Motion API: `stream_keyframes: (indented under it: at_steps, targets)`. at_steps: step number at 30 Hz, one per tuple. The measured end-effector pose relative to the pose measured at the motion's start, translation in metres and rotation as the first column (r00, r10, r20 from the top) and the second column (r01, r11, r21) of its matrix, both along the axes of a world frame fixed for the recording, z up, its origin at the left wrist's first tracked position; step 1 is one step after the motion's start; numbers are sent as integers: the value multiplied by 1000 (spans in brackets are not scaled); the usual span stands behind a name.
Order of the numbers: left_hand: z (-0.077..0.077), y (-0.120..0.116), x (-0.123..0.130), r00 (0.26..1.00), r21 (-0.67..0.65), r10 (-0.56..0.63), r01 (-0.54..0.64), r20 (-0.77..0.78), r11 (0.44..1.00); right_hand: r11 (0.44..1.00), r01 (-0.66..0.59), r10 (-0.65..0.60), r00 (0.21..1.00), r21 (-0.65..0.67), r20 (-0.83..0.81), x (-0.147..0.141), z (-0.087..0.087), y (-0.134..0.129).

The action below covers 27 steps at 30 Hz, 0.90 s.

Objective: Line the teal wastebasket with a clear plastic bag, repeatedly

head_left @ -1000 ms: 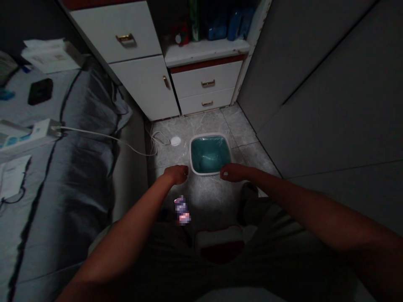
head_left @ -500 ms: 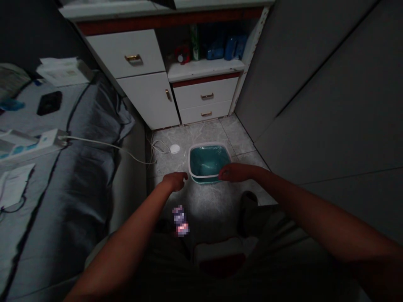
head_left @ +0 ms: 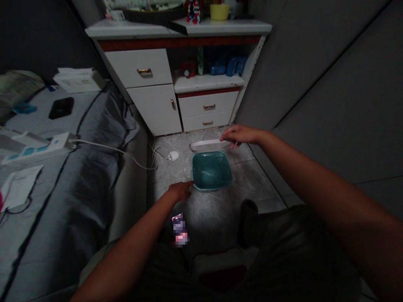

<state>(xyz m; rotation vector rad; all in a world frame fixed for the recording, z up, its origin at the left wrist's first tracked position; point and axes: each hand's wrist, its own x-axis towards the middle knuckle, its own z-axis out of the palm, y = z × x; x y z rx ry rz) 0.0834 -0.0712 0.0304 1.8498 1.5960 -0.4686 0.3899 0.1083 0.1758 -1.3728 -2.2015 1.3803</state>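
The right hand (head_left: 241, 135) grasps one pale rim frame (head_left: 208, 144) by the far edge of one teal wastebasket (head_left: 214, 188), on the tiled floor (head_left: 214, 216) before three drawers (head_left: 193, 108); the left hand (head_left: 181, 191) is at its near corner, grip unclear.

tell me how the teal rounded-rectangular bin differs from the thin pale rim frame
The teal rounded-rectangular bin is deep; the thin pale rim frame is shallow. The bin stands on the grey tiled floor, while the right hand holds the frame. Both look about equally wide here.
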Motion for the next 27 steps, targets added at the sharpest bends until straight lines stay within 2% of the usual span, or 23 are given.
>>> stream_keyframes:
  at_steps: [3, 5, 9, 11, 15, 19, 24, 27]
  targets:
    - [2, 1, 0, 999, -1, -33, 33, -13, 999, 982, 140, -141, 990, 124, -3, -7, -4, 23]
    - [5, 2, 0, 997, -23, -58, 57, -46, 998, 954, 191, -200, 980, 229, 17, -10, -12, 37]
    - [7, 5, 1, 995, -43, -75, 72, -68, 996, 852, 109, -157, 986, 512, 51, -5, -35, 59]
    - [5, 6, 0, 996, -43, -69, 66, -62, 997, 798, 54, -128, 988, 600, 81, 0, -48, 66]
    - [-3, 10, -4, 999, 1, -40, 40, 9, 999, 770, 13, -109, 988, 638, 112, 9, -66, 68]
    - [-17, 18, -14, 998, 100, 47, -51, 46, 994, 747, 29, -102, 992, 664, 71, 12, -71, 62]
    - [-47, 29, -30, 992, 98, 122, -125, 32, 987, 713, 92, -131, 991, 695, 3, 15, -66, 48]
    - [-68, 33, -37, 992, 87, 125, -126, 18, 988, 675, 204, -250, 967, 709, -40, 22, -73, 34]
